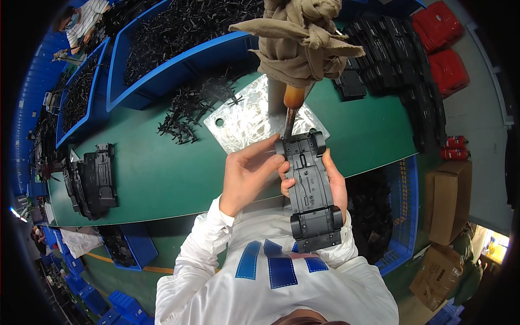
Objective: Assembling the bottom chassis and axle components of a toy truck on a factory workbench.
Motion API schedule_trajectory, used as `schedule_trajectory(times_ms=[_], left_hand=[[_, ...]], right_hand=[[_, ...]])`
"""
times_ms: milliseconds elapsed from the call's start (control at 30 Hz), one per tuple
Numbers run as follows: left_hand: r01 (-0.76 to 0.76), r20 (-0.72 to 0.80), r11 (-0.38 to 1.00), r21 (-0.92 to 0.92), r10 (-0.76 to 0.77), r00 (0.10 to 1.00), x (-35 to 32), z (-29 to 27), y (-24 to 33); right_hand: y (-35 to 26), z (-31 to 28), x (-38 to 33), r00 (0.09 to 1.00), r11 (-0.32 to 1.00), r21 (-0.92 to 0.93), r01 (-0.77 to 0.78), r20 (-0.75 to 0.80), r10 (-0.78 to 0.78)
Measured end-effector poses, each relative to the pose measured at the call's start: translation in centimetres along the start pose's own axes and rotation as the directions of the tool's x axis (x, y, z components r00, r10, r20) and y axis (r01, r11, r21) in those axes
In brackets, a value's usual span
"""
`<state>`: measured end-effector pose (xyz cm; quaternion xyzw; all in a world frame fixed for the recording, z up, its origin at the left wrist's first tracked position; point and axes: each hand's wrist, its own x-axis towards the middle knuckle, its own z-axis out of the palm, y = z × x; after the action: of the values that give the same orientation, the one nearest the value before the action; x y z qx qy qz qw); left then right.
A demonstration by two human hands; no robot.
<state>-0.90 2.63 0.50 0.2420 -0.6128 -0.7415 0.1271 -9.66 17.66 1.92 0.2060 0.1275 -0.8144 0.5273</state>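
A long black plastic toy-car chassis [311, 187] is tilted up in front of my chest, its ribbed face with wheel housings showing. My right hand [337, 181] is closed around it, fingertips showing at its left edge. Thumb and forefinger of my left hand [244, 176] are closed on the housing at its upper left corner; any small part between them is hidden. Just above that end is the metal tip of a driver-like tool [290, 122] with an orange collar. Beige cloth [300, 40] is knotted around the tool's upper part. Whether the tip touches the chassis I cannot tell.
A shiny metal plate [238, 119] lies on the green table [368, 130], beside a pile of small black parts [189, 108]. Blue bins [179, 65] of such parts stand behind. More chassis are stacked left [100, 181] and right [390, 54]. Another person [86, 21] works at far left.
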Motion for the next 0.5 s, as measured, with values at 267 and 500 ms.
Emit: schedule_trajectory(times_ms=[267, 500], left_hand=[[0.009, 0.001, 1.000, 0.016, -0.009, 1.000, -0.01, -0.03, 0.17], [0.007, 0.004, 1.000, -0.003, -0.007, 1.000, -0.07, 0.10, 0.62]], right_hand=[[-0.10, -0.33, 0.13, 1.000, 1.000, 0.014, -0.025, 0.001, 0.025], [0.00, 0.03, 0.08, 1.000, 0.999, 0.028, -0.024, 0.008, 0.024]])
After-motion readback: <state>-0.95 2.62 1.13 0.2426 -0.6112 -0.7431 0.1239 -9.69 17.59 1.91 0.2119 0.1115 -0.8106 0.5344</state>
